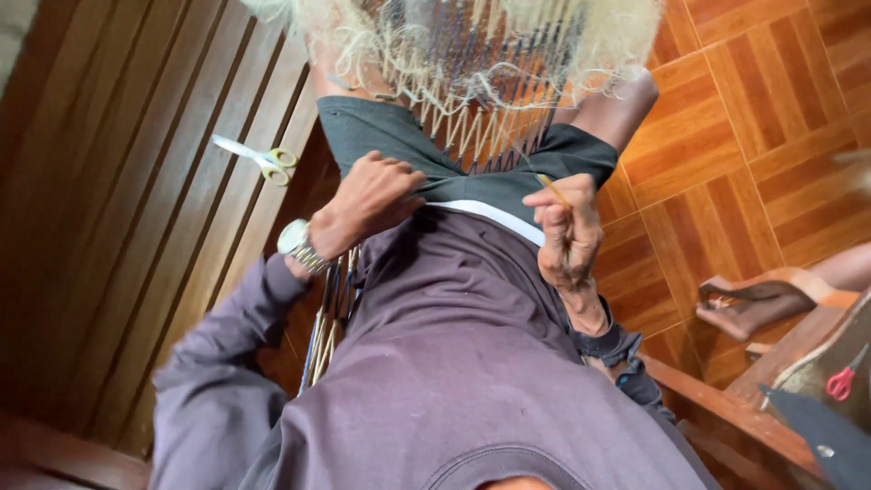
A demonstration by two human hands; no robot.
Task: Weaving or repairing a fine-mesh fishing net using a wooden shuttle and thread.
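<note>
Across our lap hangs the pale knotted cord netting with its fluffy cream fringe (472, 82), draped over our knees and dark shorts, and our right hand (567, 238) pinches a thin yellow-tan stick (550, 188) between clenched fingertips just below the net's lower edge. Our left hand (372, 195), with a silver wristwatch (299, 245) on it, lies curled with the fingers pressed against our waist, grasping nothing we can make out. Yellow-handled scissors (263, 160) lie on the brown slatted wooden bench (136, 227) on our left, and another person's sandalled foot (753, 304) rests on the orange parquet floor (753, 109) on our right.
</note>
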